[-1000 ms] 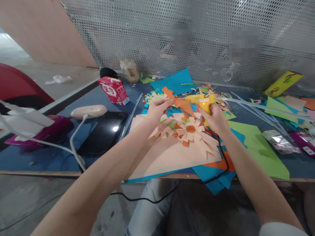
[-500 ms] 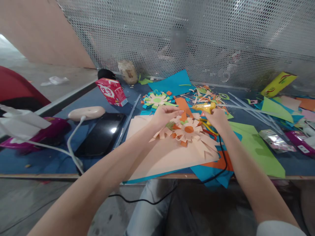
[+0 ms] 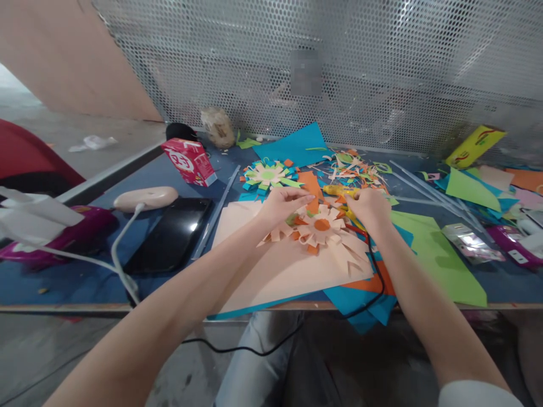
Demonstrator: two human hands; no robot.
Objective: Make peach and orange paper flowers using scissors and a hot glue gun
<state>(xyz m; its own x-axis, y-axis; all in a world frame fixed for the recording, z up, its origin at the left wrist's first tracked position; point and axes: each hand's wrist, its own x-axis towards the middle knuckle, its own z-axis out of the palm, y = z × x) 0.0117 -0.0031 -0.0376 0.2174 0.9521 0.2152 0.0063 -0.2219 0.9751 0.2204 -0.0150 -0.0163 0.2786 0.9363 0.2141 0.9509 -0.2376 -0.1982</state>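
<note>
Head: two hands [image 3: 281,207] [image 3: 371,209], one glue-gun [image 3: 337,190]

nothing clearly legible, just blurred white lettering [image 3: 181,160] on the red box [image 3: 204,170] and, seemingly, on the yellow box [image 3: 475,147]

Bare left hand [image 3: 285,208], bare right hand [image 3: 373,210]; slender fingers, both forearms uncovered from wrist up. On right arm I see plain whitish sleeve [image 3: 477,394], only its end showing. Below near edge of blue table [image 3: 76,282], faded light-blue jeans [image 3: 250,364]; other leg sunk in shadow.
</note>
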